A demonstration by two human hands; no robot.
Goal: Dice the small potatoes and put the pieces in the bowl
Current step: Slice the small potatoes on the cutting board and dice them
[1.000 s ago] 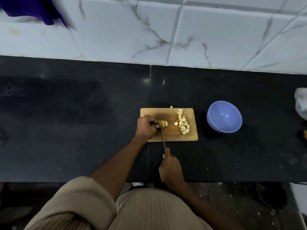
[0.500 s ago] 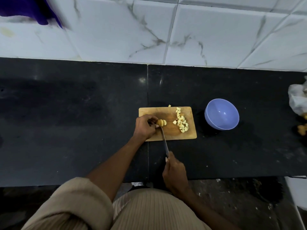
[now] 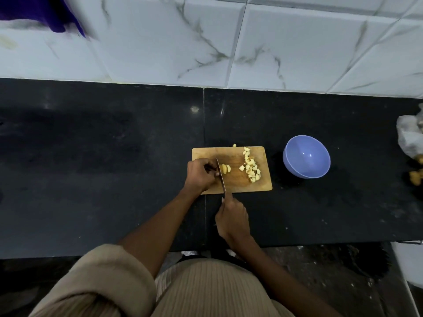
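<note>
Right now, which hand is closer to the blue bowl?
Right. The right hand holds the knife below and left of the bowl; the left hand sits farther left on the cutting board.

purple cloth (image 3: 43,17): far up-left of grip | crumpled plastic bag (image 3: 410,137): far right | marble tiles (image 3: 286,44): beyond

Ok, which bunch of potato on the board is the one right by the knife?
The few slices beside the knife blade, next to the left hand; the diced pile lies apart, toward the board's right side.

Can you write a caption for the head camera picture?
Steel knife slices small yellow potato on wooden board; blue plastic bowl waits.
</note>
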